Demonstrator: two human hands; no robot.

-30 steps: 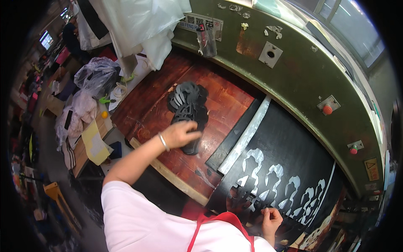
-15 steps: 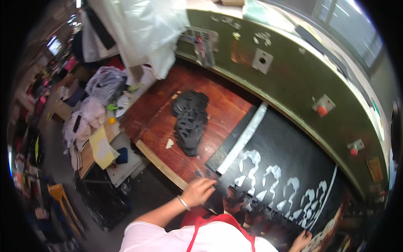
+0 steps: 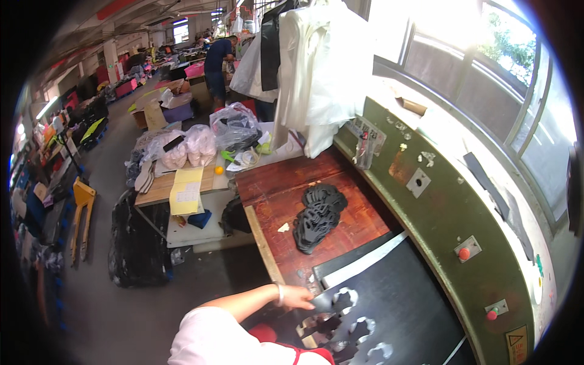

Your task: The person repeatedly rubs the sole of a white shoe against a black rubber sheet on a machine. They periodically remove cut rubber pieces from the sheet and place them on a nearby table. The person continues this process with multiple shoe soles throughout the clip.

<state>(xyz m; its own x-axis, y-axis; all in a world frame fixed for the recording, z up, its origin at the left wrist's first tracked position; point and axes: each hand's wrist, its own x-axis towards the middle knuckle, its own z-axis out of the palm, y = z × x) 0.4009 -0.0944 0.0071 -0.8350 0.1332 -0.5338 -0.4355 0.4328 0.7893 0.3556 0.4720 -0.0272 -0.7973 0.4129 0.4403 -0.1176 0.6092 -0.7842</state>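
Observation:
My left hand (image 3: 298, 297) pinches the near left corner of a thin black sheet (image 3: 389, 322). A row of curved shapes is cut out of that sheet, and pale light shows through several of the holes. The sheet lies partly over a dark flat bed, and its near edge sags off toward my body. Beyond the hand, a pile of black cut pieces (image 3: 317, 216) with openwork outlines rests on a red-brown wooden board (image 3: 274, 188). A pale strip (image 3: 365, 261) crosses the dark bed between the pile and the sheet. My right hand is outside the picture.
A green machine beam (image 3: 438, 213) with red knobs curves along the right. White garments (image 3: 322, 73) hang at the far side. A side table on the left bears plastic bags (image 3: 234, 128) and yellow paper (image 3: 187, 191). A yellow pallet jack (image 3: 82, 213) and a person (image 3: 216, 67) are farther off.
The view has swung left and up, bringing in more of the room. My left hand still has the sheet's corner; my right hand, at the sheet's other end before, has left the picture.

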